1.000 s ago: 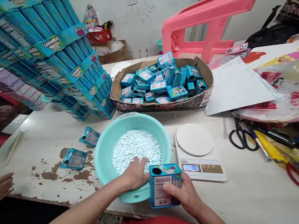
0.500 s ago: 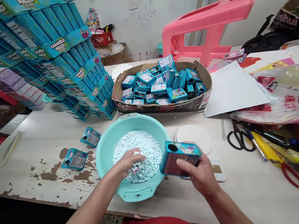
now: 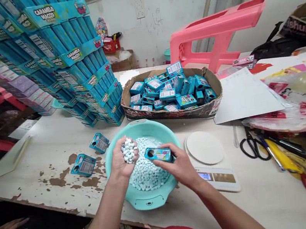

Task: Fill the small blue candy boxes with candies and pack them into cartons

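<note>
The small blue box [image 3: 158, 154] lies on its side in the air above the basin, with a round hole showing at its left end. The right hand [image 3: 181, 166] is palm down, its fingers closed around the box from the 4 o'clock side. The left hand [image 3: 121, 162], at the box's 9 o'clock, is palm up and cupped, closed loosely on a heap of white tablets [image 3: 129, 150] just beside the hole. The box is blue card with colourful print on its upper face. Beneath both hands, a turquoise basin [image 3: 144, 201] holds more tablets. From the basin:
- a kitchen scale [image 3: 214, 174] at 3 o'clock
- a cardboard tray [image 3: 170, 113] of like boxes at 12 o'clock
- two loose boxes [image 3: 99, 143] at 9 o'clock
- stacked cartons [image 3: 74, 65] at 11 o'clock
</note>
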`<act>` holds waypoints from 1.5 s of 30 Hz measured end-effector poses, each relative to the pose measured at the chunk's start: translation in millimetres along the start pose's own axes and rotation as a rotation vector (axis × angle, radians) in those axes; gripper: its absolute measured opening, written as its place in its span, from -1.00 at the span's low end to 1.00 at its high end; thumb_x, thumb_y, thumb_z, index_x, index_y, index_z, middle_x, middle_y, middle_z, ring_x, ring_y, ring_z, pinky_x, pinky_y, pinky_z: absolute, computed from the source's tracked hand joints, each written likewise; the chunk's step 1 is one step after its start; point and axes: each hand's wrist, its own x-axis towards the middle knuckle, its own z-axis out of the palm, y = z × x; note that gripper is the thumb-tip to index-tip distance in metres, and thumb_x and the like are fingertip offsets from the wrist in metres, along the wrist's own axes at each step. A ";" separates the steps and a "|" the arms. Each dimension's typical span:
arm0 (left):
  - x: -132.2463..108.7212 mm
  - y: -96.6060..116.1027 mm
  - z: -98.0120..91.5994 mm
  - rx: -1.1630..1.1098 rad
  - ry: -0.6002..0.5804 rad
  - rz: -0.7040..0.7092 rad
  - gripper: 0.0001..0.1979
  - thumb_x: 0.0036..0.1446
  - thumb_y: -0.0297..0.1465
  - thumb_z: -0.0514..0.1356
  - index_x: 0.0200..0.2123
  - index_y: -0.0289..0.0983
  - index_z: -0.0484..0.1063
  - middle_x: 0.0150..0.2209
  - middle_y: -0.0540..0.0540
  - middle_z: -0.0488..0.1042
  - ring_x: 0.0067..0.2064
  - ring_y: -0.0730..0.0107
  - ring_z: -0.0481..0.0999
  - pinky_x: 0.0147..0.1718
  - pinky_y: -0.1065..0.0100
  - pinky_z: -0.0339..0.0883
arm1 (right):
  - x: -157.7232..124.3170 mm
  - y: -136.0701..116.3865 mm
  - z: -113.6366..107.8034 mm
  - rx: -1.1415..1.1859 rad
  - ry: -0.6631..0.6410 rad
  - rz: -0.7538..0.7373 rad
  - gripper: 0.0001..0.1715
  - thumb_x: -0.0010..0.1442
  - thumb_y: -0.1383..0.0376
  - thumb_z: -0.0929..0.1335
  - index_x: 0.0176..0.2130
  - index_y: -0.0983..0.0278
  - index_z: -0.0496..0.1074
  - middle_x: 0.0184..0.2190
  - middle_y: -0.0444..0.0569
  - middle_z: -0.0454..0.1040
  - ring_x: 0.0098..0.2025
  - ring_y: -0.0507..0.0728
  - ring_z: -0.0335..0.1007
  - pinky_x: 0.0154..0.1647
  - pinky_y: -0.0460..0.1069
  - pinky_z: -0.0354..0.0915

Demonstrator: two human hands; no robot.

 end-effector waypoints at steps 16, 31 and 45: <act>-0.2 -29.5 11.1 -0.044 0.172 0.333 -0.78 -0.02 -0.32 0.26 -0.49 -0.30 0.28 -0.55 0.05 0.34 -0.54 0.47 0.40 -0.57 0.43 0.29 | -12.8 10.0 28.7 -0.281 -0.051 -0.090 -0.57 -0.11 0.26 0.53 -0.19 0.19 0.45 -0.25 -0.07 0.52 -0.17 0.21 0.41 -0.15 0.07 0.20; 1.0 -30.3 13.5 0.049 0.168 0.397 -0.81 0.06 -0.31 0.22 -0.43 -0.29 0.30 -0.59 0.06 0.34 -0.55 0.48 0.38 -0.50 0.42 0.28 | 0.4 9.0 26.0 -0.276 -0.084 -0.087 -0.56 -0.09 0.23 0.53 -0.17 0.16 0.45 -0.23 -0.11 0.53 -0.14 0.18 0.42 -0.13 0.06 0.17; -1.5 -33.6 22.6 0.096 0.021 0.378 -0.78 0.09 -0.26 0.19 -0.45 -0.30 0.34 -0.63 0.03 0.36 -0.55 0.48 0.39 -0.44 0.42 0.30 | 10.3 11.0 21.3 -0.197 -0.077 -0.057 -0.59 -0.07 0.21 0.51 -0.17 0.16 0.48 -0.22 -0.07 0.53 -0.13 0.19 0.42 -0.06 0.08 0.26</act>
